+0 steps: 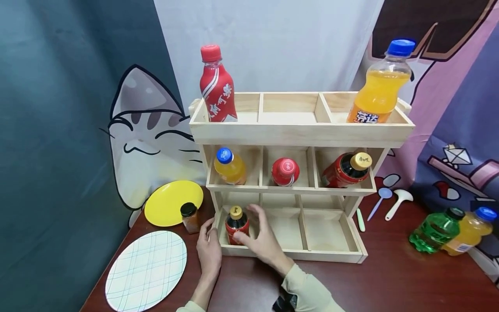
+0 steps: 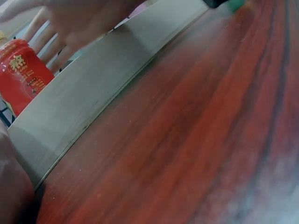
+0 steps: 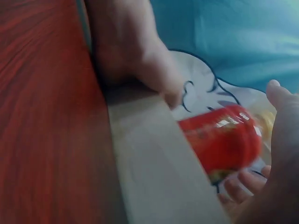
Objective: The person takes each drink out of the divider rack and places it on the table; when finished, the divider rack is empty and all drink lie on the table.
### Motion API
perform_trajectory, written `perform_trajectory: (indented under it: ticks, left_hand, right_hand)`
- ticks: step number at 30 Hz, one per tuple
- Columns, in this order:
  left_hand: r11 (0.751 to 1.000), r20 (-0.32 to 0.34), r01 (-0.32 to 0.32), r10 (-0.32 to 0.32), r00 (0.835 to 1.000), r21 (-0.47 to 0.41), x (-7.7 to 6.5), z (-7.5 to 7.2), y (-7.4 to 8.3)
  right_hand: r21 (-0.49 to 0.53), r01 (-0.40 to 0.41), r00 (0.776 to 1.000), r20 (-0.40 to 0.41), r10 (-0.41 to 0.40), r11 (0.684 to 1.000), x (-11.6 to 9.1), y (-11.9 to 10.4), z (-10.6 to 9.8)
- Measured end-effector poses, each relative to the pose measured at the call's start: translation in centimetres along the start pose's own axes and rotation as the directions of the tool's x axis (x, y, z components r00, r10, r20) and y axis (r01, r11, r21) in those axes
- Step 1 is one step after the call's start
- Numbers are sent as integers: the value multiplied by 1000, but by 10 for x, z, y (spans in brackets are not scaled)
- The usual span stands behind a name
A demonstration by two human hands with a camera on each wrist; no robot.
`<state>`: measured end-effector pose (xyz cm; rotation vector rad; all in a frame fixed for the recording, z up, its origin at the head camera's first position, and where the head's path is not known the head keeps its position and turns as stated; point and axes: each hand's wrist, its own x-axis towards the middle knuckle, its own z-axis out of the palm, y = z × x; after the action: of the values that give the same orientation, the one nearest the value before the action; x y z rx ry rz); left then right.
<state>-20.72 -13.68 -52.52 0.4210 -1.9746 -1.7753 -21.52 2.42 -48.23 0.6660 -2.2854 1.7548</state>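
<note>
"So, where does the bottle (image 1: pixel 237 225) sit from the right hand's (image 1: pixel 267 242) side?"

"Just left of its fingers (image 1: pixel 260 217), upright in the left compartment of the bottom tray (image 1: pixel 327 227). The thumb (image 1: pixel 242 238) crosses in front of it in the head view; whether skin meets label, I can't tell."

"Any grip on it?"

"None that I see. Those fingers are spread, thumb well apart from them, nothing pinched. The left hand (image 1: pixel 209 249) is at the tray's left end, beyond the bottle; whether its fingers grip the wood or only touch it, I can't tell."

"How would it handle?"

"Small and fairly light, I'd guess, though the dark drink inside should give it some heft. The wall is probably thin plastic: not fragile, but it may give under a hard squeeze, and the glossy red label (image 3: pixel 226 137) could slip."

"Best hold?"

"Around the body between thumb and fingers, above the front board (image 1: pixel 312 256). I'd avoid the gold cap (image 1: pixel 235 212), near fingertip height: less to hold, and the bottle could swing."
</note>
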Motion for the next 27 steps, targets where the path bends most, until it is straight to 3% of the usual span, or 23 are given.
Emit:
perform_trajectory:
  ticks: [6,14,22,27]
  left_hand:
    - [1000,26,-3,3,1000,13,-3,-1,-5]
    - [998,17,46,-47,999,48,-9,-7,-10]
    - [998,34,35,-37,999,48,-5,-2,-6]
    - [999,38,25,-27,999,44,1,-1,-3]
  right_hand:
    - [-65,-2,1000,-16,1,998,-2,0,14]
    - [-40,-14,993,113,19,999,-12,-18,12]
    - [-126,-7,994,105,21,992,-4,9,14]
    - [-137,-11,996,90,23,991,3,13,16]
